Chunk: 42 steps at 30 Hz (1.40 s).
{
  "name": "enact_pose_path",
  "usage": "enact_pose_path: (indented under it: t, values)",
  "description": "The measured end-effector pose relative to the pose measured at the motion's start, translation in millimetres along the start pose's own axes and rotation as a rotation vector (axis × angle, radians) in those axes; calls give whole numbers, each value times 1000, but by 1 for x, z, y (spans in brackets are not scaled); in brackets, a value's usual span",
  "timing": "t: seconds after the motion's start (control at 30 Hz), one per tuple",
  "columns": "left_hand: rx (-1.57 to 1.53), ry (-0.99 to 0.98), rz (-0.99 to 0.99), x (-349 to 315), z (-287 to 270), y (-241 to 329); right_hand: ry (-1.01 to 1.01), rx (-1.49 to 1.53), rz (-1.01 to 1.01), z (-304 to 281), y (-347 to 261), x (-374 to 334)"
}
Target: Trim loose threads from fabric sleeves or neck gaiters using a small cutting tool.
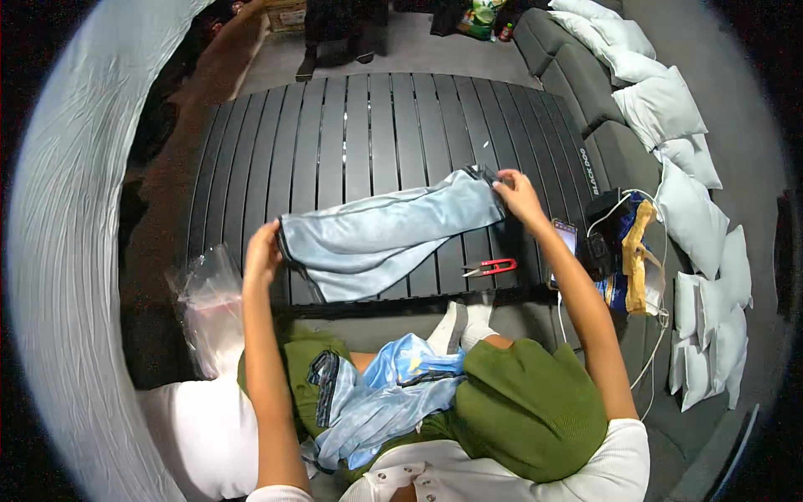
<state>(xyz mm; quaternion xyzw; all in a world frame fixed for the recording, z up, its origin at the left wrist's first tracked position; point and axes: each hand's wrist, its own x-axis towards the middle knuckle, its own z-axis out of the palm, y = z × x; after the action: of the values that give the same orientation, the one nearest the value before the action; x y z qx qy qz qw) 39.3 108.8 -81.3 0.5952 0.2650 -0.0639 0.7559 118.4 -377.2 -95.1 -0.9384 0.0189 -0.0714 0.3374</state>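
Note:
A light-blue, silky cloth with black trim [385, 230] stretches between my hands over the near part of the black slatted table [360, 125]. My left hand [263, 249] is closed on its black-trimmed left end. At the far right corner, my right hand [519, 199] pinches the other end. The cloth's lower edge sags in soft folds. Red-handled thread snips [492, 268] lie on the table to the right of the cloth. Another blue patterned cloth with black trim [385, 402] lies crumpled across my lap.
A clear plastic bag [211, 309] is at the left by the table edge. On the right are a phone [565, 238], white cables [657, 335] and a yellow-and-blue bag [640, 259]. White pillows [665, 109] line the grey sofa [585, 84]. A pale curtain [75, 251] hangs at left.

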Motion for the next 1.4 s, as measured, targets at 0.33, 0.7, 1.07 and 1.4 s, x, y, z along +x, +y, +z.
enact_pose_path:
  t: [0.33,0.7,1.07,1.4]
  values:
    - [278,66,-176,36,1,-37,-112,56,222,19,-4,1]
    - [-254,-53,145,-3,18,22,-172,1081,259,-24,-12,22]
    - [966,203,718,-19,28,-7,-508,1455,244,-25,-97,-44]
    - [406,-657,631,-86,140,-20,-769,1218,90,41,-141,-121]
